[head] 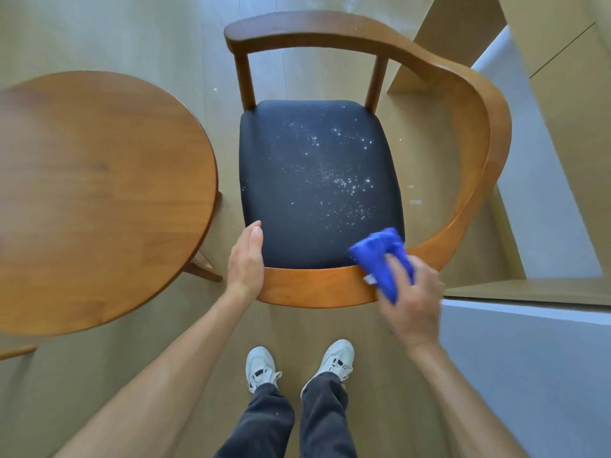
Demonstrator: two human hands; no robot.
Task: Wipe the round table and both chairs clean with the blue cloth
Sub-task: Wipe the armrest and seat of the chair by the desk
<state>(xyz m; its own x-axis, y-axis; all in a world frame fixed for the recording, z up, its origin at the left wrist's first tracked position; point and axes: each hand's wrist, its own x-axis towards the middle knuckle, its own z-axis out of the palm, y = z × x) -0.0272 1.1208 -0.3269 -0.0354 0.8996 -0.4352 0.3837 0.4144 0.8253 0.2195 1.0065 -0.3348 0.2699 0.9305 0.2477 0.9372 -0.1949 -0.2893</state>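
Pale wood flooring (139, 38) runs under everything, with light cabinet panels and a grey ledge off to my right. Largest on it is the round brown wooden table (99, 193), at my left and close beside the chair. Next comes the curved-back wooden armchair with a dark padded seat (307, 166), whose cushion carries scattered white specks, thickest toward its right side.

I judge the chair-wiping step is in hand. My left hand (246, 259), fingers straight, rests on the seat's front-left corner to steady it. My right hand (410, 299) grips the bunched blue cloth (383, 256) at the front-right corner, over the rail. Next I should sweep the cloth across the speckled patch.

White sneakers (337, 357) bear dark markings I cannot read; the cloth's small white tag is illegible too.
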